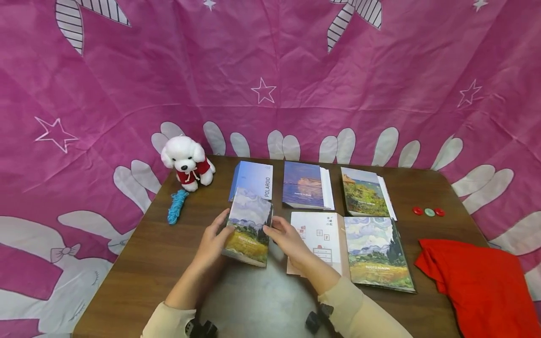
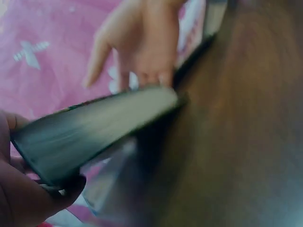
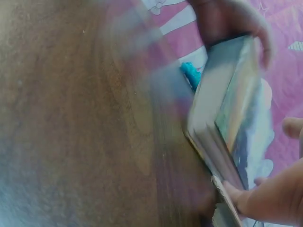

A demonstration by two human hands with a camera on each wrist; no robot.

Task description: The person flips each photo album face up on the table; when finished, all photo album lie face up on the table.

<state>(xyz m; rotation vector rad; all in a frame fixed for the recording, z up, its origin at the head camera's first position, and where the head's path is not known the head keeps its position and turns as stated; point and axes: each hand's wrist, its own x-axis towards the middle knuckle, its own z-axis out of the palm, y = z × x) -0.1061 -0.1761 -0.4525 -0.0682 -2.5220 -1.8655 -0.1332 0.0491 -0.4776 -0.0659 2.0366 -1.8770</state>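
A small photo album (image 1: 248, 230) with a painted landscape cover is held tilted above the near middle of the table. My left hand (image 1: 211, 241) grips its left edge, the thumb on the cover and the fingers behind. At its right edge is my right hand (image 1: 291, 240), fingertips right at the book. In the left wrist view the right hand (image 2: 147, 45) has its thumb spread away from the album (image 2: 102, 125), whose thick page block faces the camera. The right wrist view is blurred; there the left hand (image 3: 232, 23) holds the album's far end.
Behind lie a blue Polaroid album (image 1: 255, 176), a sea-cliff album (image 1: 304, 185) and a garden album (image 1: 365, 192). A white-covered book (image 1: 317, 234) and a larger landscape album (image 1: 378, 253) lie right. Also around: plush dog (image 1: 186, 162), blue cord (image 1: 176, 206), buttons (image 1: 428, 212), red cloth (image 1: 482, 281).
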